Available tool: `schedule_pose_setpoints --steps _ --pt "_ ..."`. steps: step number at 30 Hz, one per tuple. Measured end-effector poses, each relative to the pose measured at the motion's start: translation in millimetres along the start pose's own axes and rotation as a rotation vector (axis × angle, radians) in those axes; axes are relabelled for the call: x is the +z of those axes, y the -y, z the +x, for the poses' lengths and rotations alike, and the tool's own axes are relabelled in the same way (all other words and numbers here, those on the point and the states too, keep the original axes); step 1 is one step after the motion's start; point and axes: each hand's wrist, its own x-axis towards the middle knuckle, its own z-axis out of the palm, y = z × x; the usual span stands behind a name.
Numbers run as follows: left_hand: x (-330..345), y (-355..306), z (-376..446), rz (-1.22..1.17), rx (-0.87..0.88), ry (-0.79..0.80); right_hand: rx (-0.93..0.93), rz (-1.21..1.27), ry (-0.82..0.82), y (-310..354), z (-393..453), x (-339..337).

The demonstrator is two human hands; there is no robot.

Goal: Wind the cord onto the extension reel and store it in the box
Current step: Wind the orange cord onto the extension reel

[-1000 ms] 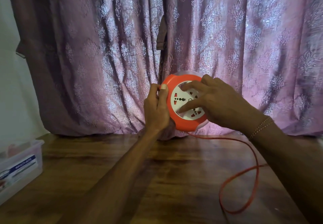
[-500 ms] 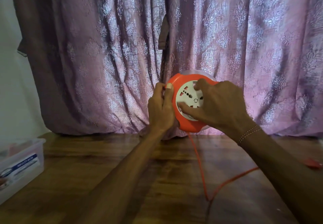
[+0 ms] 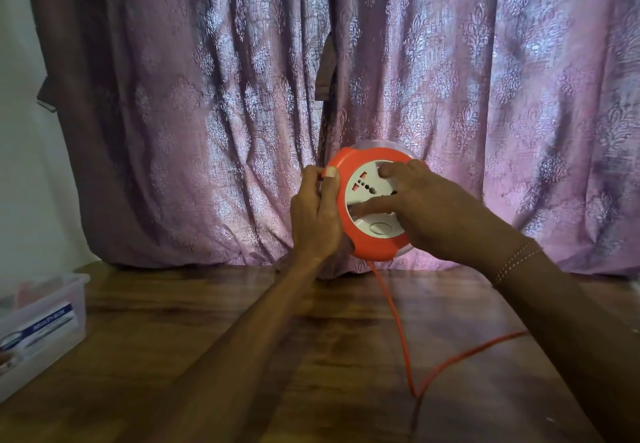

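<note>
Room: one wooden table (image 3: 214, 321), dark and streaky in grain, pushed up against one mauve patterned curtain (image 3: 194, 103) that hangs in folds down to the table's far edge; a strip of pale wall (image 3: 20, 172) shows to the left of the curtain.

Item, one: reel (image 3: 360, 245), round, orange rim, white socket face turned toward the person. Held up on edge above the table's far side, in front of the curtain's lower folds, clear of the tabletop.

Item, one: cord (image 3: 398, 332), orange. Leaves the underside of the reel, drops to the table, bends sharply on the wood below the reel, then runs off to the right under the right forearm. Its far end is out of sight.

Item, one: box (image 3: 52, 307), clear plastic with a blue and white label, standing on the table far to the left of the reel, at the table's left edge. Contents blurred, not identifiable.

Hands, two, both bare. Left hand (image 3: 317, 214): curled closed round the reel's left rim, thumb laid on the orange front edge, gripping it. Right hand (image 3: 426, 207): fingers spread and bent, pressed flat on the white face of the reel. One thin bracelet (image 3: 516, 262) on the right wrist.
</note>
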Motion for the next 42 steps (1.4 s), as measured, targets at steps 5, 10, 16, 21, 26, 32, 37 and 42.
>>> schedule_pose_setpoints --steps 5,10,16,21,26,32,37,42 --pt "0 -2 -2 0.017 0.018 -0.013 0.087 -0.115 -0.179 7 0 3" --pt "2 -5 -4 0.009 -0.005 -0.050 0.418 -0.007 -0.434 17 2 19" --pt "1 -4 -4 0.021 -0.005 -0.031 0.395 -0.161 -0.443 18 2 11" --pt "-1 -5 -2 0.027 -0.006 -0.028 0.082 -0.035 -0.387 -3 -5 -8" --pt "-1 -5 -3 0.026 -0.006 -0.020 0.016 0.054 0.003 -9 -5 -7" --pt "0 -4 -4 0.024 0.011 -0.027 0.014 -0.035 -0.114 1 -4 -4" --pt "1 -4 -5 0.030 0.022 -0.059 0.244 -0.045 -0.317 10 -3 5" --pt "1 -3 -5 0.027 0.017 -0.057 0.391 -0.050 -0.449 17 2 17"
